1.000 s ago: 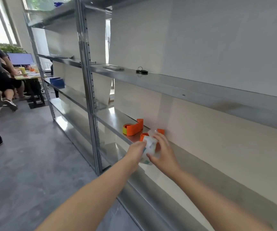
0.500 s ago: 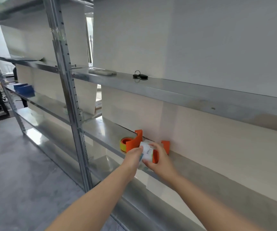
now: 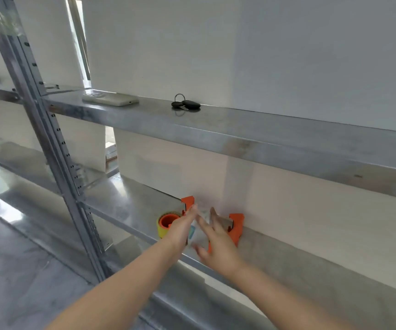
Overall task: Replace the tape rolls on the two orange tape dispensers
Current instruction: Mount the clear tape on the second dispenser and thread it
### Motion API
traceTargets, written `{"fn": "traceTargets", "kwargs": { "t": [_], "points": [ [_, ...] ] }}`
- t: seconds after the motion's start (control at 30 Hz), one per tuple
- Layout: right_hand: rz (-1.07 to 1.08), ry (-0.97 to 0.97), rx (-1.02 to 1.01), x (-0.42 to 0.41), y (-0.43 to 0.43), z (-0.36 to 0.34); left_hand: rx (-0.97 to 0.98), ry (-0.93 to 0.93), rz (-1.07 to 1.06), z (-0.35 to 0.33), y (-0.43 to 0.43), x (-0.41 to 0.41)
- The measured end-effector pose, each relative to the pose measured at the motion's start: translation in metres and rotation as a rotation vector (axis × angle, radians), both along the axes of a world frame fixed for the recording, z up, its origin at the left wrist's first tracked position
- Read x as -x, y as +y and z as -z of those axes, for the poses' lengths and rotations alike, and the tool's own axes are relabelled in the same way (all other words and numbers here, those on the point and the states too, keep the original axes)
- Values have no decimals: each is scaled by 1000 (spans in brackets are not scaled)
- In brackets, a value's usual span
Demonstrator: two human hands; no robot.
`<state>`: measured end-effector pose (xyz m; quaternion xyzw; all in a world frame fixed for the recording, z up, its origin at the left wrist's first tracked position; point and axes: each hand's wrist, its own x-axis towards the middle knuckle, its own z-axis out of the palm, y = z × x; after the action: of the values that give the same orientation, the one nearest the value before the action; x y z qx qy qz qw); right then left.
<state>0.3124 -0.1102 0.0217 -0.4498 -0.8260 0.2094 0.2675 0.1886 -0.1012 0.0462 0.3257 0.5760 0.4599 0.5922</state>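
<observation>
Two orange tape dispensers stand on the middle metal shelf [image 3: 125, 198]. The left dispenser [image 3: 188, 202] carries a yellow tape roll [image 3: 162, 231] on an orange hub. Part of the right dispenser [image 3: 236, 226] shows behind my right hand. My left hand [image 3: 181, 231] and right hand [image 3: 217, 241] are just in front of them, fingers stretched out. A blurred white wrapped thing [image 3: 198, 231] is sandwiched between the two hands. Its far side is hidden.
On the shelf above lie a bunch of keys [image 3: 185, 104] and a flat white device [image 3: 110, 100]. A perforated metal upright [image 3: 49, 151] stands to the left. The wall runs close behind the dispensers. Grey floor lies at lower left.
The view has swung right and closer to the shelf. Both hands have reached forward with the white thing up to the dispensers, and their fingers have straightened from a grip.
</observation>
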Motion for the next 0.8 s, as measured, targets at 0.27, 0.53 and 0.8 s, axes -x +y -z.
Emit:
{"fn": "traceTargets", "kwargs": {
  "t": [0.27,0.53,0.8],
  "points": [
    [47,154,-40,4,15,13,56,38,87,10,34,13],
    [539,252,139,-27,20,50,4,80,194,8,74,32],
    [525,101,391,-7,30,63,-171,402,387,17,84,25]
  ]
}}
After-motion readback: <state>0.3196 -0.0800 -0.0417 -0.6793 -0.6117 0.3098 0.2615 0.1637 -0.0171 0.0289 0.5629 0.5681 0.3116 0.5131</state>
